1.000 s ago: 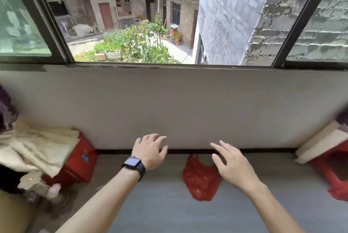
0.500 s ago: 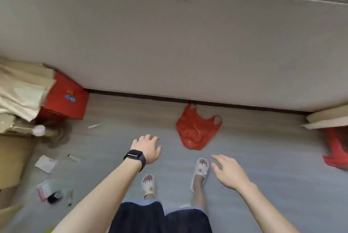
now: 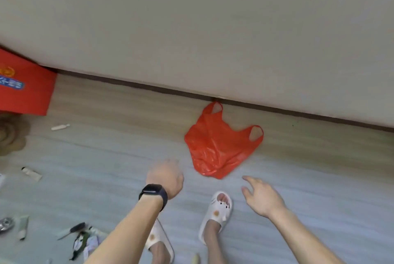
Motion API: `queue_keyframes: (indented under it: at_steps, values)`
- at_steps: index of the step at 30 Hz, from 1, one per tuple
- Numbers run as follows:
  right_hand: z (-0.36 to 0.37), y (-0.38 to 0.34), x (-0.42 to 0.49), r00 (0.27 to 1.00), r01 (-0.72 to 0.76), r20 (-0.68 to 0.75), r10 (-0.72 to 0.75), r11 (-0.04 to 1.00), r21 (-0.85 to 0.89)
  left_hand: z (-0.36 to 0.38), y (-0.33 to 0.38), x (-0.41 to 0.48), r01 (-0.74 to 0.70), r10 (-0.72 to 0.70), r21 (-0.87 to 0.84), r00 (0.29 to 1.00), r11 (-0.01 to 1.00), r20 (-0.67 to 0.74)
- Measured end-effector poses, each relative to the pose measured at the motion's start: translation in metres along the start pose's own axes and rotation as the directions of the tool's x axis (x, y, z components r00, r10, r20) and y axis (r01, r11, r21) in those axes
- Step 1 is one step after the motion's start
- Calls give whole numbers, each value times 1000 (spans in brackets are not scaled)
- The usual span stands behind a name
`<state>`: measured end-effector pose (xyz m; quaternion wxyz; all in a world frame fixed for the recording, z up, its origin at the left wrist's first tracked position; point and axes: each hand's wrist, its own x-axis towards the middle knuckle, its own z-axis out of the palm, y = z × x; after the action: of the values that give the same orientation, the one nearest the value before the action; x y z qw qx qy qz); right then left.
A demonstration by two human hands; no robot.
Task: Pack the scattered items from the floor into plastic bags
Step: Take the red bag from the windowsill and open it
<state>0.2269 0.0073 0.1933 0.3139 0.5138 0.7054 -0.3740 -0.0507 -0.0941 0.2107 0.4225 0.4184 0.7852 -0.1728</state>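
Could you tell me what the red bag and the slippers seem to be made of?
Bag: thin glossy plastic, by its crinkles, sheen and translucent handles. Slippers: probably moulded white foam or rubber, matte and thick-soled.

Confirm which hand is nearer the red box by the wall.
Left. The left hand is over the floor to the right of the red box, toward the camera; the right hand is even farther right, past the right slipper.
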Motion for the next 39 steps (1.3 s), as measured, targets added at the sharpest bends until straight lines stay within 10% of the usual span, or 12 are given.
queue_keyframes:
  at_steps: [12, 21, 25, 32, 36, 39]
  values:
    - [100, 73, 257, 864, -184, -236, 445, 715, 674, 87, 69, 288, -238, 259, 103, 908, 966, -329]
    - [120, 104, 346, 799, 17, -429, 421, 698, 716, 141, 80, 394, -427, 353, -138, 859, 894, -371]
    - [120, 73, 361, 762, 44, -516, 391, 763, 645, 142, 45, 389, -467, 443, 52, 790, 883, -424]
    - [95, -65, 309, 730, 207, -670, 135, 891, 405, 73, -93, 281, -517, 251, -327, 762, 791, -597]
    - [71, -173, 219, 673, 346, -738, -54, 905, 249, 23, -204, 155, -543, -13, -752, 808, 375, -589]
    - [71, -236, 155, 588, 484, -781, -212, 865, 130, 17, -262, 63, -553, -99, -789, 799, 268, -593]
